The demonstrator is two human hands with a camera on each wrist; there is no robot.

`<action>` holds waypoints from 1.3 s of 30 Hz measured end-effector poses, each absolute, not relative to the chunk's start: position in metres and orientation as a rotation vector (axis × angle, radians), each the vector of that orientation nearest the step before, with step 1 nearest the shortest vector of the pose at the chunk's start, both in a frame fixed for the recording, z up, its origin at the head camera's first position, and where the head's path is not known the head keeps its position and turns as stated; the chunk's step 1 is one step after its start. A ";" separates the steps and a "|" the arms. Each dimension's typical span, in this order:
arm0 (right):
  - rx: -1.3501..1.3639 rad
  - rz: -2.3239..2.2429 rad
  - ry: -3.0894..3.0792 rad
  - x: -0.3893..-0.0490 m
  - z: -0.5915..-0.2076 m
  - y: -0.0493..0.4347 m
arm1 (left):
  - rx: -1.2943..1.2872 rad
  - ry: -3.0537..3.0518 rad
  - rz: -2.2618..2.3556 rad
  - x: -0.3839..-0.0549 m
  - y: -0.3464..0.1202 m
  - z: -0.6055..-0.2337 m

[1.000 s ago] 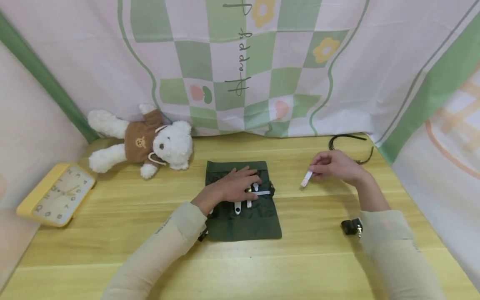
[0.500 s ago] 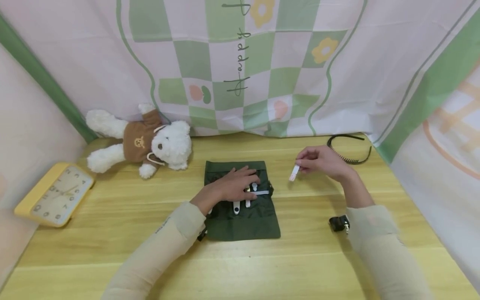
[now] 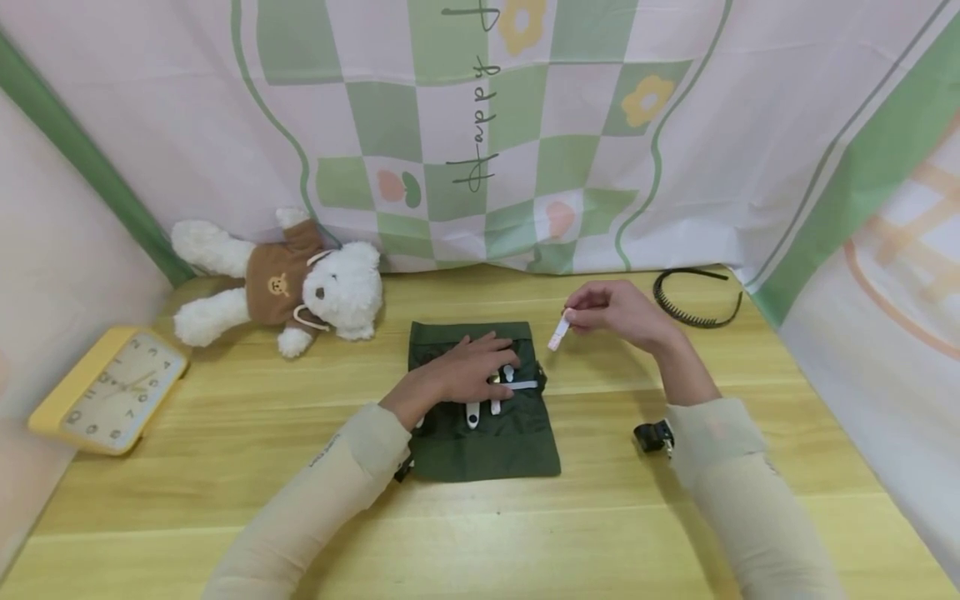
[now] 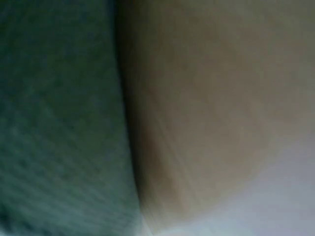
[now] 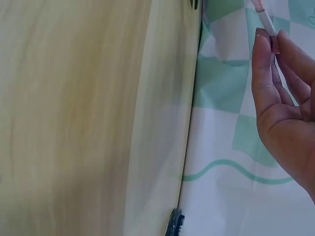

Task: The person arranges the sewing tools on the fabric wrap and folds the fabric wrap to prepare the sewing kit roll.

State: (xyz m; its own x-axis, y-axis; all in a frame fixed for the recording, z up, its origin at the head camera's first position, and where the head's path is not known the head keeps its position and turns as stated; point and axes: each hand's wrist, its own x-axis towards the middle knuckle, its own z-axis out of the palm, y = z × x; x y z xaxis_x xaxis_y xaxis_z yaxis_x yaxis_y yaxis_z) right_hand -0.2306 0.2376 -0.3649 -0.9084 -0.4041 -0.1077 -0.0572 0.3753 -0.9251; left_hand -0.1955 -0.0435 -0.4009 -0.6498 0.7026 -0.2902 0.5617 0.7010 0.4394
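Note:
My left hand (image 3: 472,371) lies spread over a dark green cloth pouch (image 3: 487,458) on the table, fingers extended across its pockets. Around that hand, small white tools show, among them a white handle with a black dot (image 3: 472,417) and a pale bar (image 3: 522,385). Part of the pouch's contents is hidden under the palm. To the right and a little above the pouch, my right hand (image 3: 618,315) pinches a slim white stick with a pinkish end (image 3: 558,332) between thumb and fingertips, pointing down-left. In the right wrist view the white stick (image 5: 266,22) juts past the fingertips.
A black toothed headband (image 3: 693,321) lies at the back right. On the left are a white plush toy in a brown top (image 3: 281,283) and a yellow clock (image 3: 120,387). A printed curtain (image 3: 480,208) borders the table's back. The left wrist view is blurred.
My right hand has moved left and slightly back, bringing the white stick nearer the pouch. The left hand has stayed in place on the pouch.

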 end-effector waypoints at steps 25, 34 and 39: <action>-0.591 -1.360 2.299 -0.240 -0.370 0.199 | 1.041 2.502 0.360 -0.196 -0.034 -0.402; -0.684 -1.217 2.262 -0.240 -0.372 0.197 | 1.039 2.520 0.395 -0.195 -0.028 -0.403; -0.693 -1.186 2.239 -0.241 -0.373 0.196 | 1.051 2.522 0.414 -0.196 -0.028 -0.402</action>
State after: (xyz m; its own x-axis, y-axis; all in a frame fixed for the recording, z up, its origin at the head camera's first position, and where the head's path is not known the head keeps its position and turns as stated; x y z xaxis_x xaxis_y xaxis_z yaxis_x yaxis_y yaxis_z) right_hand -0.2408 0.1961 -0.3727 -0.7402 -0.6428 -0.1972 -0.1982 0.4888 -0.8496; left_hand -0.1957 -0.0280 -0.4018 -0.6505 0.7248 -0.2268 0.6142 0.6777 0.4043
